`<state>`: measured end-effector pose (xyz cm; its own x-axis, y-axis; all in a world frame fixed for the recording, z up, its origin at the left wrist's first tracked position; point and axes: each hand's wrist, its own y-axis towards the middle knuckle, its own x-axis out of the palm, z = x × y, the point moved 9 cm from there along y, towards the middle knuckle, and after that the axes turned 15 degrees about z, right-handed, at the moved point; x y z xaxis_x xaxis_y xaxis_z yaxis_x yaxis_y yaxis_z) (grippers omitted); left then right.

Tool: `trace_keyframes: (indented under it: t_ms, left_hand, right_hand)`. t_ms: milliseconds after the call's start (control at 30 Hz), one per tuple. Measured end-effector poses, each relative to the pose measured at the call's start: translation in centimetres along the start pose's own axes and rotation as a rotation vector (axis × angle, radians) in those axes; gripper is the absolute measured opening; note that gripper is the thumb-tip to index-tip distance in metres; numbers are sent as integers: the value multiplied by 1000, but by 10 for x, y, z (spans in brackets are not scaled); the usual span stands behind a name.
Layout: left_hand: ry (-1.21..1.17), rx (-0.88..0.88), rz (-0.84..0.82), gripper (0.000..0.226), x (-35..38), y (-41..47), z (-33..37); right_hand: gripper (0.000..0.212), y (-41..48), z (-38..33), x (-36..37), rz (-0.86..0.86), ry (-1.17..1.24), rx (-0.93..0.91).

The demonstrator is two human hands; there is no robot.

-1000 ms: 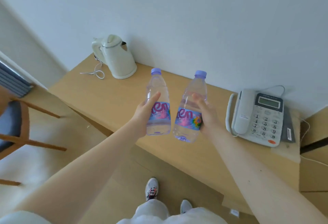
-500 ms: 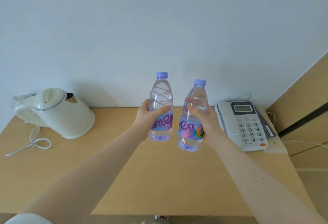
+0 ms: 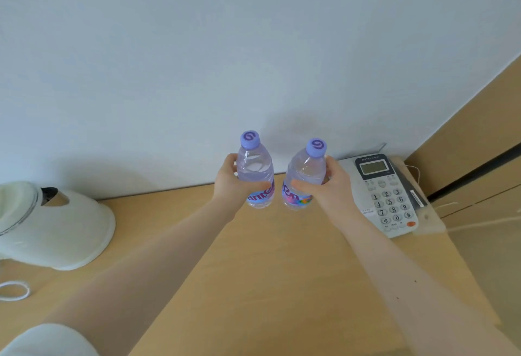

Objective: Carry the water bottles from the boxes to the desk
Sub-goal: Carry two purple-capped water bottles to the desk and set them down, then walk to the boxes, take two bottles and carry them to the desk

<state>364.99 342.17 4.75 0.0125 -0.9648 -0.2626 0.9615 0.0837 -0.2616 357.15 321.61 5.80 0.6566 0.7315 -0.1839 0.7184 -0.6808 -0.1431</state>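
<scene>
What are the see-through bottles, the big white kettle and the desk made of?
Two clear bottles with purple caps: likely thin plastic, glossy and see-through. Cream kettle: probably smooth plastic with a soft sheen. Tan desk: looks like wood or wood-look laminate, matte and even, with hardly any grain showing.

The left hand [image 3: 235, 186] gripped the left bottle [image 3: 256, 171] and the right hand [image 3: 332, 188] gripped the right bottle [image 3: 304, 175], both upright with purple caps, close together near the back of the desk [image 3: 267, 271]. A pale kettle [image 3: 53, 231] stood at the left and a telephone [image 3: 386, 195] at the right, beside the right hand.
</scene>
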Motion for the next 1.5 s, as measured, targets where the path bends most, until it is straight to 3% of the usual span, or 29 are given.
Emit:
trace_keyframes:
  t_ms: [400,733,1200,1333,1433,1500]
  left_hand:
    - [99,-71,74,47,28,17,-29]
    - [184,24,23,48,45,20,-27]
    - [224,119,-65,86,35,15,-33]
    - [312,155,-71,96,26,12,-34]
    - [334,177,-88,95,22,6,-36]
    - [300,159,-41,83,18,2,-41]
  right_hand:
    - [60,41,26,8,19,20,-3]
    - [70,53,42,9,-2,-19,0]
    - [67,37,31,11,-19,-39,-42]
    - [79,27,26,7,11,-65,-50]
    - [90,15,30,-2,51,-127,-49]
    - [88,7,34,-11,80,-170,-59]
